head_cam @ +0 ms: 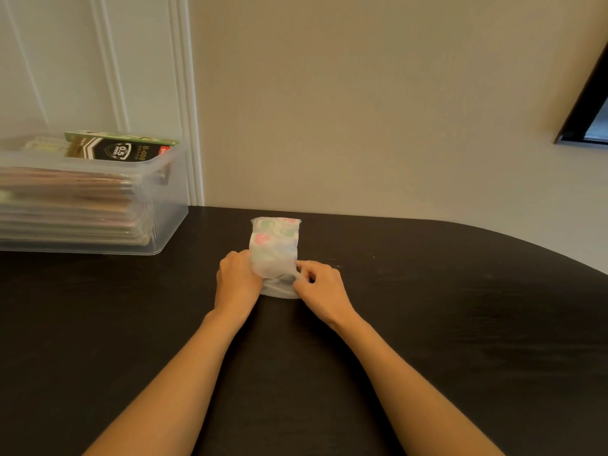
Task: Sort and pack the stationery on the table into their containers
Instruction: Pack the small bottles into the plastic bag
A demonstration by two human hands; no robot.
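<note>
Frosted pouch (274, 248) lies flat on the bench (427, 307), right of the clear container (171, 205) and a little nearer me than its front wall, not touching it. Pink and green shapes show through the film; can't tell what they are.

Left hand (238, 279): fingers curled round the pouch edge that faces the container, bracing it so it doesn't skate on the smooth top. Right hand (320, 287): thumb and fingertips pinch the loose film at the mouth, on the side away from the container. My read is that I'm folding or sealing the mouth so the contents stay in for the move.

Container is stacked with flat packs close to the rim. A box marked 0.5 mm (125, 149) sits on top of the stack. Little room is left, so the pouch likely goes on top. Thin film is slack; if the mouth gapes, pieces could spill.
</note>
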